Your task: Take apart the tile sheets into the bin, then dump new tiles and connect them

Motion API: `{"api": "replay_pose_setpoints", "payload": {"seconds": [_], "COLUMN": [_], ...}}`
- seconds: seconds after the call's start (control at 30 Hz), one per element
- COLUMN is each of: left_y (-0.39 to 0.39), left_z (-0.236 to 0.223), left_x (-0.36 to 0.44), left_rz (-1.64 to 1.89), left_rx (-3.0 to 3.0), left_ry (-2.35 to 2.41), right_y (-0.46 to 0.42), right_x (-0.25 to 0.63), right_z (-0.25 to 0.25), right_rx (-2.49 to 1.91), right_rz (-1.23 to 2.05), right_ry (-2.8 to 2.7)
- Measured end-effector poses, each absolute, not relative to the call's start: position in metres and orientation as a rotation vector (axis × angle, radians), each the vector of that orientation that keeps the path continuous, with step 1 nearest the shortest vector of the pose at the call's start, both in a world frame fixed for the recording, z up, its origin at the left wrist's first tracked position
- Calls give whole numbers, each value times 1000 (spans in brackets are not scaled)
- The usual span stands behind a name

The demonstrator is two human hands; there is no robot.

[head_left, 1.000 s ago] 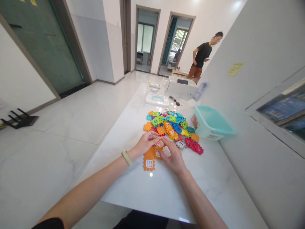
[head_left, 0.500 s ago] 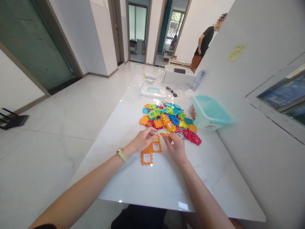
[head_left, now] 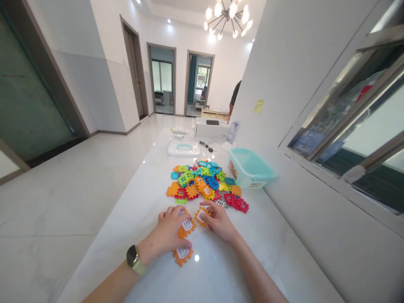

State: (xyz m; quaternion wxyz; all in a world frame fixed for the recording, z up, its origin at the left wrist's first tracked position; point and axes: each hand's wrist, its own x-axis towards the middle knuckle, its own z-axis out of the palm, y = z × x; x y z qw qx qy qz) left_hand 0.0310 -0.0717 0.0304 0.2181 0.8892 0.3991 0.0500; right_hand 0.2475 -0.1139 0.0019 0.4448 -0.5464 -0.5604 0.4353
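Observation:
My left hand (head_left: 170,227) is curled over a group of joined orange puzzle tiles (head_left: 187,225), thumb at the lower side and fingers at the far edge. White window prints show on these tiles, and part of the group is hidden under the hand. Pinched between the thumb and fingers of my right hand (head_left: 218,221) is a single orange puzzle tile (head_left: 200,215), also with a white print. It lies just right of the joined group, with a narrow gap between them. Beyond both hands is a heap of colourful puzzle tiles (head_left: 205,179).
A turquoise bin (head_left: 252,168) stands right of the heap, by the wall. Behind the heap lie a white lid (head_left: 183,149) and black keys (head_left: 206,146). Farther back is a white box (head_left: 211,128). A person (head_left: 235,99) is partly visible behind the wall's edge.
The view has tilted upward. My left hand has spread from the upper end of the joined tiles to grip around them. The right hand's tile has turned its printed face up.

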Motion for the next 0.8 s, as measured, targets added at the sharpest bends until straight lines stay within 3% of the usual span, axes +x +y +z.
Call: {"api": "replay_pose_setpoints", "payload": {"seconds": [0.2,0.6,0.8], "left_y": [-87,-79,-80], "left_z": [27,0,6], "left_x": [38,51,50], "left_rz": [245,463,431], "left_rx": [2517,2579,2546], "left_ry": [1436,1208,1193], "right_y": [-114,-113,-113], "right_x": [245,246,245], "right_z": [1,5,3], "right_rx": [-1252,-1361,-1517], "right_rz": [1228,1159,764], "right_ry": [-1388,-1481,-1755]}}
